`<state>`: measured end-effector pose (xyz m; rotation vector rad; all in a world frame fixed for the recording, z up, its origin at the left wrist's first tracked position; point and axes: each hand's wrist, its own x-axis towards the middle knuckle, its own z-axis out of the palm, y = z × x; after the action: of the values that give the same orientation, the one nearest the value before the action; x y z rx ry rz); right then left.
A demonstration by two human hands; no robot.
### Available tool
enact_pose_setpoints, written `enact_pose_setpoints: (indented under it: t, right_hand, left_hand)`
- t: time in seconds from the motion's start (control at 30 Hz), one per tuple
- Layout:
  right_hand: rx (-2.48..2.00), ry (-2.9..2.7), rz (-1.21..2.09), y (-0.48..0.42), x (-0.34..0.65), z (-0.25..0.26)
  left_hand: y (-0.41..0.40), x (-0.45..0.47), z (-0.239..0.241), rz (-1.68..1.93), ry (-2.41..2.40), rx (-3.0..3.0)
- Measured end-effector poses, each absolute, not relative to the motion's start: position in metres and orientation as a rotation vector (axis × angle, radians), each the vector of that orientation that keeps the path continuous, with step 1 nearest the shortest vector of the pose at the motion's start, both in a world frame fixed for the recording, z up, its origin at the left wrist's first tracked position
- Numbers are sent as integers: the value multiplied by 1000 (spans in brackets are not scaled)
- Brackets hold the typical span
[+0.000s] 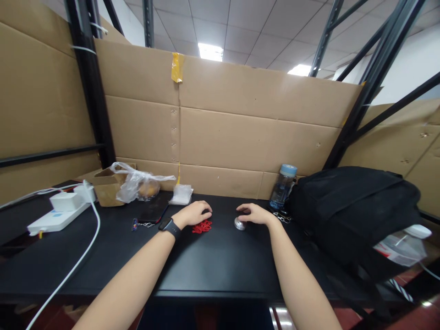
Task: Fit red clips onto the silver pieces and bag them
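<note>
My left hand (194, 213), with a dark watch (169, 226) on its wrist, hovers low over the black table with its fingers loosely curved and apart. A small heap of red cord or chain (201, 227) lies just below its fingers; whether they touch is hard to tell. To the right, my right hand (255, 214) reaches in with fingers bent and spread. Beneath its fingertips a small round silver metal object (239, 224) sits on the table. The thumb seems to be at its top edge, but the fingers are not wrapped around it.
Cardboard panels (227, 137) wall the black table (220, 261). Leftward are a white power strip (58, 219) with cables, a small carton (109, 188), a plastic bag (137, 183), a black phone-like slab (156, 208) and a white packet (181, 194). A bottle (282, 187) and black backpack (350, 211) stand right.
</note>
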<state>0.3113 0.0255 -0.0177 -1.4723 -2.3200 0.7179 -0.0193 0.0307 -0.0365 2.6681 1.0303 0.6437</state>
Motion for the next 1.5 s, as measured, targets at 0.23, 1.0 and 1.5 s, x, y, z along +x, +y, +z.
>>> enact_pose_setpoints:
  t: [0.23,1.0,1.5]
  right_hand:
    - [-1355,-2484,831,18,311,-8]
    - [-1278,-2378,807,21,308,-12]
    - [-999,-1920,784,12,253,-12]
  left_hand:
    - [26,-44,-12,514,804,2548]
    - [22,-36,-13,539,837,2527]
    - [4,3,-11,1182,1295,2491]
